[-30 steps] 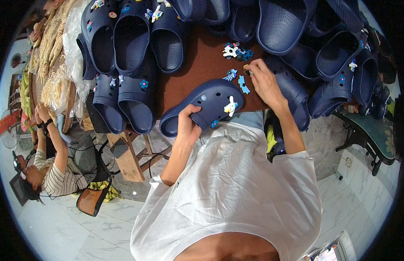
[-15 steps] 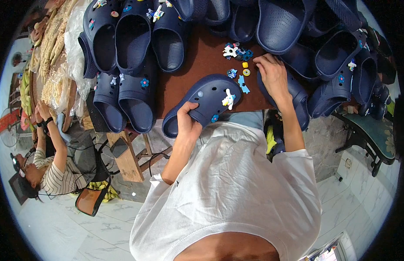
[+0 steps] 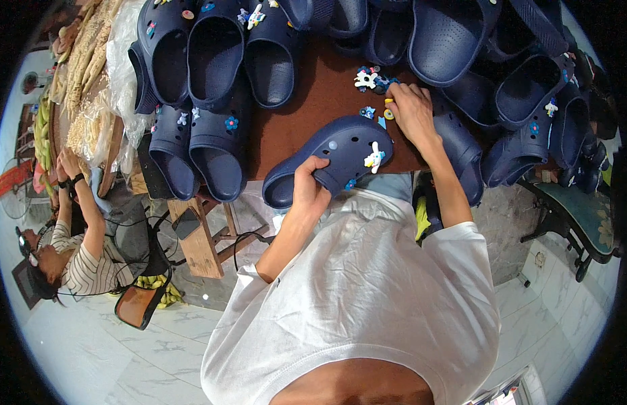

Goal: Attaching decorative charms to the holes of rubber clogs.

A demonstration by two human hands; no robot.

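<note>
Apparently the step in hand is picking a loose charm for the navy clog, which rests at the near edge of the brown tabletop, toe toward the right and heel toward the left. The left hand grips it by the side, thumb pressed on the upper near the vent holes; the other fingers are mostly hidden, so I cannot tell how they wrap. A white figure charm and a blue flower charm already sit on the clog, while several holes remain bare.

Beyond the toe, the right hand curls its fingers down at the loose charms, just beside a yellow ring-shaped charm. Whether the fingertips pinch anything, I cannot tell. A blue charm lies nearby, with a white-and-black charm farther off.

As I judge it, the next move calls for a clean fingertip pinch on one charm, its stem turned toward a free hole, with the left hand bracing the clog against the push.
</note>
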